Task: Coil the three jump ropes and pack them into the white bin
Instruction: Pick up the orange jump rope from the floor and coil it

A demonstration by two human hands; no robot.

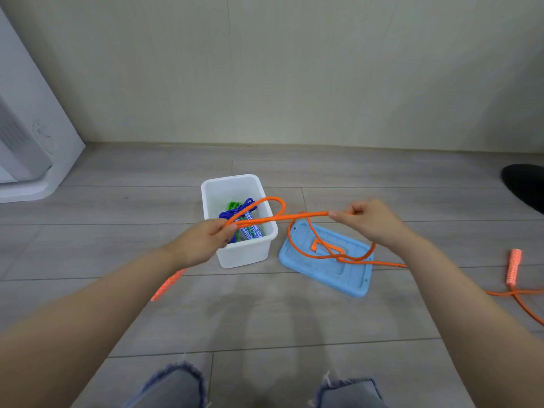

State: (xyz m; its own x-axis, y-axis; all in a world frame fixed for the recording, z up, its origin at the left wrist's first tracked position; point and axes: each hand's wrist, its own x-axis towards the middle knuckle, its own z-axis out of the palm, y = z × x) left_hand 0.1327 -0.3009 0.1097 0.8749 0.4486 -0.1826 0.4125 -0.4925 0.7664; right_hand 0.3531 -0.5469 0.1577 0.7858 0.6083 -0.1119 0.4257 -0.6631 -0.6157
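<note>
Orange rope point(294, 217) stretched between both pinching hands.

Orange rope point(297, 217) stretched above white bin point(235, 254) holding seemingly two ropes point(244, 219).

Head view, floor level: left hand point(203, 241) and right hand point(368, 220) gripping a taut doubled stretch of orange jump rope point(294, 217) above white bin point(250, 254). Blue rope point(232, 213) and green rope point(232, 205) inside bin. Slack orange loops across blue lid point(323, 275); orange handle point(514, 266) at right.
</note>
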